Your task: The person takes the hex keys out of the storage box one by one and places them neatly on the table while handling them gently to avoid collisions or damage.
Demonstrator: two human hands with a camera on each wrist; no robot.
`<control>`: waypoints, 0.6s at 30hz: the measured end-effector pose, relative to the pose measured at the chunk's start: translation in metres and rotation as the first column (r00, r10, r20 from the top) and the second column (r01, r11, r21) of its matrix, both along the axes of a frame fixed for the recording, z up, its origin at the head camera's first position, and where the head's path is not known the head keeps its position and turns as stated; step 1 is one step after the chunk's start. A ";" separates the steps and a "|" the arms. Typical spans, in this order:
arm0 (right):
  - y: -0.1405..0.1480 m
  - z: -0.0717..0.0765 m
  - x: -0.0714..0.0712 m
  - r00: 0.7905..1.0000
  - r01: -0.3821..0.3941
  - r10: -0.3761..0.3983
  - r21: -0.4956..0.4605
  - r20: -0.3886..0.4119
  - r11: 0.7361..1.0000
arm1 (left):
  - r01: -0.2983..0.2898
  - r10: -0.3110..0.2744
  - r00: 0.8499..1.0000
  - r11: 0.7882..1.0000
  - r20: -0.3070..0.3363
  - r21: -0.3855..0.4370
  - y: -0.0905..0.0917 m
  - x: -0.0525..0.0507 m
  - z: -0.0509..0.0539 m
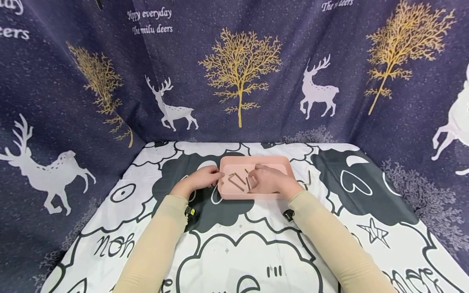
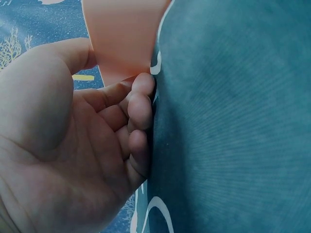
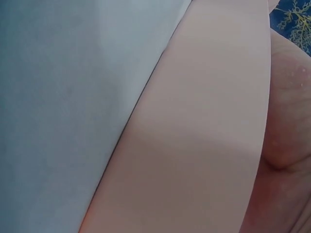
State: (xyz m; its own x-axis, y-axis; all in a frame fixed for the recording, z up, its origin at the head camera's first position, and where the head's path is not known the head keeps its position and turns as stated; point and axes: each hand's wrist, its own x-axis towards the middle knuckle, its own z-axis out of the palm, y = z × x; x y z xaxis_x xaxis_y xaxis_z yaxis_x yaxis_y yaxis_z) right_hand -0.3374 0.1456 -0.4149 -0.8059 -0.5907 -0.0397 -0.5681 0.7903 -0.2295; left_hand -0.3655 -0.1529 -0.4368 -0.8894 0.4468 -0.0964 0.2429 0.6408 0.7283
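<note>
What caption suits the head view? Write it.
Left hand holding a pink tray; right hand inside, by metal rods.

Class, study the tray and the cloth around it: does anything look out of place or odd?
Yes: a bent metal rod lies on the patterned cloth, just right of the pink tray. It looks stray because similar rods lie inside.

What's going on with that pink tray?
A person is busy at the pink tray. The left hand holds its left end. The right hand reaches inside among several thin brownish rods; I can't tell whether it has picked one up. Another bent rod lies outside, right of the tray, on the patterned cloth.
</note>
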 end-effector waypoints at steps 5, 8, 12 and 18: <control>-0.001 0.001 0.000 1.000 0.010 -0.010 -0.008 0.001 1.000 | -0.001 0.001 1.000 1.000 -0.004 -0.001 -0.001 0.000 0.002; -0.005 0.001 0.000 1.000 0.010 -0.010 0.007 -0.004 1.000 | -0.004 0.004 1.000 1.000 -0.006 -0.002 -0.001 0.001 0.002; -0.012 0.001 -0.001 1.000 0.008 -0.007 0.042 -0.019 0.999 | -0.005 0.005 1.000 1.000 -0.007 -0.006 0.000 0.001 0.002; -0.018 0.001 -0.001 0.998 -0.004 0.009 0.084 -0.058 0.996 | -0.005 0.005 1.000 1.000 -0.016 0.002 0.000 0.003 0.002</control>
State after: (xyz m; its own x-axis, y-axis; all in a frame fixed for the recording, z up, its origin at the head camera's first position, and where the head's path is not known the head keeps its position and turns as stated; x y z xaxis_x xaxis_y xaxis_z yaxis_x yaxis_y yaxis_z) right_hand -0.3383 0.1273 -0.4136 -0.8042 -0.5929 -0.0420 -0.5841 0.8014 -0.1289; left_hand -0.3630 -0.1528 -0.4345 -0.8929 0.4428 -0.0815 0.2514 0.6405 0.7257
